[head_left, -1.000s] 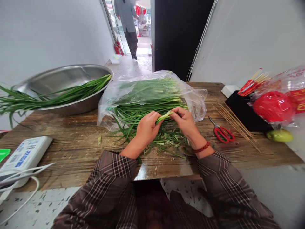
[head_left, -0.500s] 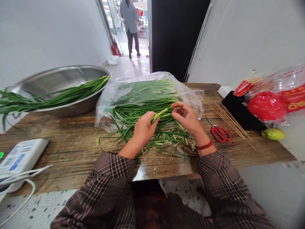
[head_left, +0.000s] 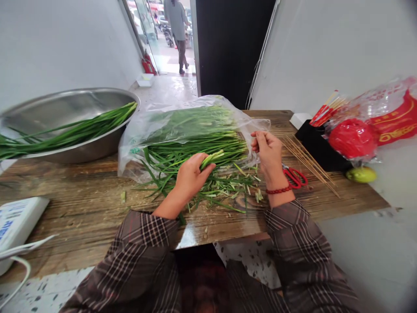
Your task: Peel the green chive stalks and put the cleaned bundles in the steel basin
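Note:
My left hand [head_left: 191,174] is closed around a small bundle of garlic chives [head_left: 212,158], whose pale stem ends stick out past the thumb. To its right my right hand [head_left: 269,150] is raised with fingers curled and pressed together, beside the edge of a clear plastic bag [head_left: 128,158]. Whatever those fingers may pinch is too small to make out. Behind both hands, a large pile of garlic chives [head_left: 208,145] lies partly under the bag, stems pointing right. Loose trimmings [head_left: 224,191] are scattered on the wooden table [head_left: 97,221] in front.
A steel basin [head_left: 94,98] with chives stands at the left. Red-handled scissors [head_left: 296,178] and thin sticks [head_left: 311,165] lie right of my right wrist. Beyond are a black box [head_left: 321,150] and a yellow-green fruit [head_left: 361,174]. A white device [head_left: 22,226] sits front left; a person [head_left: 177,26] is in the doorway.
My right hand has moved right, away from the chives in my left hand, and its fingers have drawn together. The left hand keeps its hold. The person in the doorway has changed stance.

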`<state>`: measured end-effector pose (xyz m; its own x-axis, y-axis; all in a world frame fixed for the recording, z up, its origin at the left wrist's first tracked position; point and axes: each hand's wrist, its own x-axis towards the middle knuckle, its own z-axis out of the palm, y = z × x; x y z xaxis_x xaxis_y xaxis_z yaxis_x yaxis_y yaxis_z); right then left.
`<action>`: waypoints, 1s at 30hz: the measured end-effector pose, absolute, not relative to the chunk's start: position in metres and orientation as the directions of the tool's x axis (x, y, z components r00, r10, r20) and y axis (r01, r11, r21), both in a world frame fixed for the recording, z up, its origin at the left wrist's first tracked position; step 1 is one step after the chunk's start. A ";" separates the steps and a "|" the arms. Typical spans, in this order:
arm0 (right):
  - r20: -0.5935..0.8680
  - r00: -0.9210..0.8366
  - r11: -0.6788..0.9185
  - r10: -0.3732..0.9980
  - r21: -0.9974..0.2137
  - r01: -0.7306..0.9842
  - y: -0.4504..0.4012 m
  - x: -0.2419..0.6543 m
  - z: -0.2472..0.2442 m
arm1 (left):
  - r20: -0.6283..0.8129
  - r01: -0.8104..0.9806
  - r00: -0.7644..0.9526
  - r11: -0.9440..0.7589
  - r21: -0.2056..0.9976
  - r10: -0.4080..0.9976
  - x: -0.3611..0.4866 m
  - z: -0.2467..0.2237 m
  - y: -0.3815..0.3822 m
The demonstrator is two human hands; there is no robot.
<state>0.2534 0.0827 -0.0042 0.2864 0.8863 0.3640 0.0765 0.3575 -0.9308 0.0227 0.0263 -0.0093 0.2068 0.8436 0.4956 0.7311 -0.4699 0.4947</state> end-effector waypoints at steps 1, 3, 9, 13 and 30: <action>0.388 0.287 0.364 0.876 -0.922 0.134 0.085 0.261 -0.004 | 0.505 0.722 0.188 -0.467 0.510 0.842 0.022 -0.009 0.027; 0.447 0.218 0.374 0.868 -0.875 0.307 0.089 0.271 -0.006 | 0.524 0.704 0.144 -0.459 0.542 0.839 0.022 -0.008 0.029; 0.490 -0.191 0.466 0.850 -0.532 0.707 0.090 0.274 -0.017 | 0.563 0.661 0.058 -0.454 0.597 0.824 0.021 -0.005 0.029; 0.466 -0.248 0.446 0.849 -0.382 0.809 0.088 0.271 -0.021 | 0.573 0.647 0.055 -0.466 0.604 0.818 0.022 -0.003 0.027; 0.536 -0.233 0.585 0.811 -0.744 0.324 0.057 0.236 0.006 | 0.686 0.524 0.053 -0.605 0.599 0.726 0.027 0.004 0.020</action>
